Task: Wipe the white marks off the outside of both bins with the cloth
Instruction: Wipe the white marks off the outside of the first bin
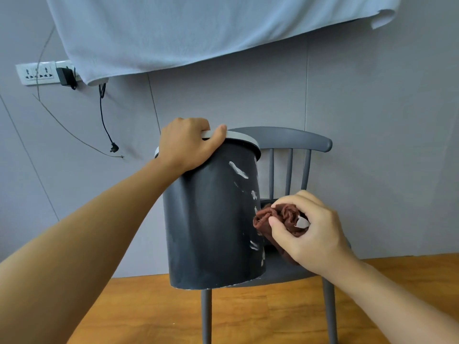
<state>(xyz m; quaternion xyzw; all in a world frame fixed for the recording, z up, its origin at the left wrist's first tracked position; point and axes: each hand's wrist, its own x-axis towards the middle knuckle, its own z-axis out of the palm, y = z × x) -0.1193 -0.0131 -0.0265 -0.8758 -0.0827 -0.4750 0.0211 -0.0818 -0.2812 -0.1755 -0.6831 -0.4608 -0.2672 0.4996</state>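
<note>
My left hand [188, 142] grips the pale rim of the dark bin [211, 227], fingers curled over the top edge, thumb along the rim. My right hand [308, 229] holds the brown cloth [275, 219] bunched up, fingers and thumb curled round it; a pale tag sticks out of the bunch.

The bin sits on the seat of a grey chair [293, 142], base down, open end up. Long axis runs near vertical, top leaning a bit toward my left hand.

Key relation: the white marks [239, 170] run in a string down the bin's right flank, from just under the rim to near the base. They lie directly left of my right hand. The cloth's front fold touches or nearly touches the wall about midway down; I cannot tell which. My right hand is the nearer one to the marks; my left is up on the rim and only steadies.

Judgement: the wipe should travel along the bin's long axis, up and down that flank, pressing leftward into the wall while my left hand braces against the push. Several marks sit right on the curve's edge, so some may carry on round the far side, hidden from here.

Only one bin in view. Wood floor [149, 314] under the chair.
</note>
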